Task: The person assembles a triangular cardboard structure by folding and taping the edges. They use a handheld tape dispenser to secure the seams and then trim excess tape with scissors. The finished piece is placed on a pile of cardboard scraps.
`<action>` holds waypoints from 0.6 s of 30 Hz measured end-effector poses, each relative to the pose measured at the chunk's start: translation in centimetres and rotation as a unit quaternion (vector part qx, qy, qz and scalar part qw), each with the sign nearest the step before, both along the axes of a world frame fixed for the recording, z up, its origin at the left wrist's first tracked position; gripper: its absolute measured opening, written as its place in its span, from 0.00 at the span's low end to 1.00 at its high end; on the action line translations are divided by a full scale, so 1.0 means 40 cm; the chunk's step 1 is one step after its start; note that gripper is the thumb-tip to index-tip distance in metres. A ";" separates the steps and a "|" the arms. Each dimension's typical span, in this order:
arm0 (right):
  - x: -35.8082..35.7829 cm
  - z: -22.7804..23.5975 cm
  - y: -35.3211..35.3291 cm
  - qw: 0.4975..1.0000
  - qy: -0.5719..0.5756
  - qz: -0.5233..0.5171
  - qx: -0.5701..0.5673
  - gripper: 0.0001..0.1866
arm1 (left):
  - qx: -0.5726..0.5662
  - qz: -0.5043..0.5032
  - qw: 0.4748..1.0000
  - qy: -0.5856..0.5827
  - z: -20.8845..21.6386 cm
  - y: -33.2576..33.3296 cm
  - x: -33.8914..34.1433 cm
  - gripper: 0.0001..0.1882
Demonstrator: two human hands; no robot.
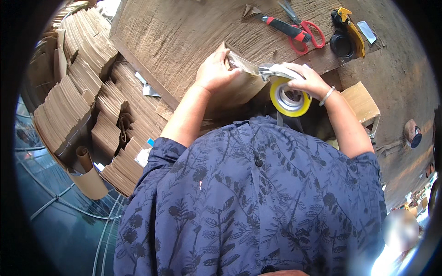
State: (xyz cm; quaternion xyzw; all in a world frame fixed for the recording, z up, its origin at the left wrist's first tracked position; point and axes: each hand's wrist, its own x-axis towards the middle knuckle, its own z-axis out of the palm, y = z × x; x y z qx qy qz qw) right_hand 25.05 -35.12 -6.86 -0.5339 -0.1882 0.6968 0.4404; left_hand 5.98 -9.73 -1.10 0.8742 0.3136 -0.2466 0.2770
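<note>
A brown cardboard box (244,89) stands tilted at the near edge of the wooden table. My left hand (215,71) is closed on its upper left edge, thumb toward the middle. Shiny clear tape (241,63) runs along the box's top edge, from near the left thumb to the head of a tape dispenser (278,70). That dispenser is gripped in my right hand (309,82), and its head touches or nearly touches the box's right end. Below the fingers hangs its tape roll (277,97), ringed in yellow. The box's underside is hidden.
Red-handled scissors (315,34), a red-and-black knife (287,30) and a yellow-and-black tape dispenser (353,34) lie on the wooden table (175,32). Stacked flat cardboard (64,108) fills the left. A small cardboard box (361,102) sits right of my right wrist.
</note>
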 end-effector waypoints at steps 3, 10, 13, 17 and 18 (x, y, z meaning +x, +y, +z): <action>-0.061 0.046 -0.071 0.995 -0.096 -0.024 0.007 0.39 | 0.002 0.025 1.000 -0.009 0.001 -0.005 0.002 0.43; -0.236 0.068 -0.239 0.988 -0.077 -0.133 -0.031 0.42 | -0.007 0.070 0.998 -0.002 0.029 -0.023 0.023 0.42; -0.306 0.097 -0.267 0.983 -0.133 -0.118 -0.056 0.42 | 0.000 0.066 0.998 -0.005 0.021 -0.022 0.018 0.44; -0.361 0.113 -0.216 0.977 -0.194 -0.024 -0.087 0.40 | 0.014 0.048 0.999 -0.020 -0.001 -0.017 0.010 0.45; -0.356 0.097 -0.181 0.975 -0.206 0.008 -0.083 0.39 | 0.022 0.035 0.999 -0.031 -0.008 -0.017 0.008 0.45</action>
